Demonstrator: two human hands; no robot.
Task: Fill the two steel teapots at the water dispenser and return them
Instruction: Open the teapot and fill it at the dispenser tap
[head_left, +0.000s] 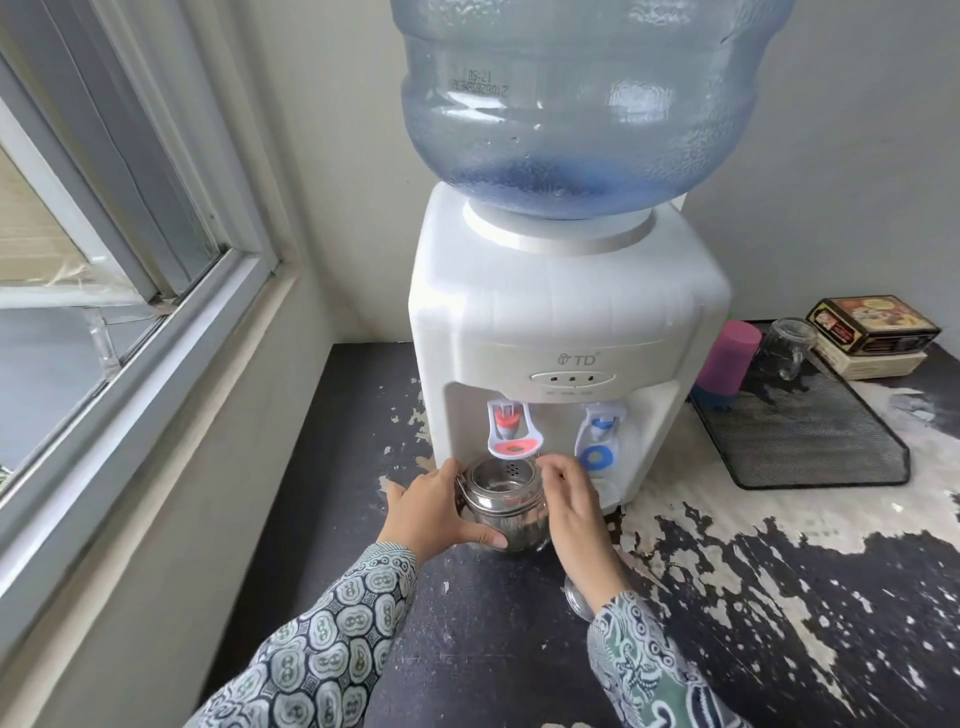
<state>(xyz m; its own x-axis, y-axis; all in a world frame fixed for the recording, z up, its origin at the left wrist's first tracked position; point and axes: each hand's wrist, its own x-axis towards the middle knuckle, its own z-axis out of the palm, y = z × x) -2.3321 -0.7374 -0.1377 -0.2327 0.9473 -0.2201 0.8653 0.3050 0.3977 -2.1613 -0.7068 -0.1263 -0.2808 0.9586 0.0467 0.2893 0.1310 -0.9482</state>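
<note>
Our left hand (435, 512) curls round the steel teapot's (503, 506) left side | our right hand (571, 512) touches its right side, fingers bent at the rim | teapot, lid off, sits on the worn black counter (727, 597) under the water dispenser's (566, 322) red tap (511, 428) | blue tap (602, 434) just right.

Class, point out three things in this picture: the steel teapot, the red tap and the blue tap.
teapot (501, 512): head view, on its shiny steel belly between the two hands.
red tap (508, 422): head view, on its red nozzle above the teapot.
blue tap (601, 426): head view, on its blue nozzle.
</note>
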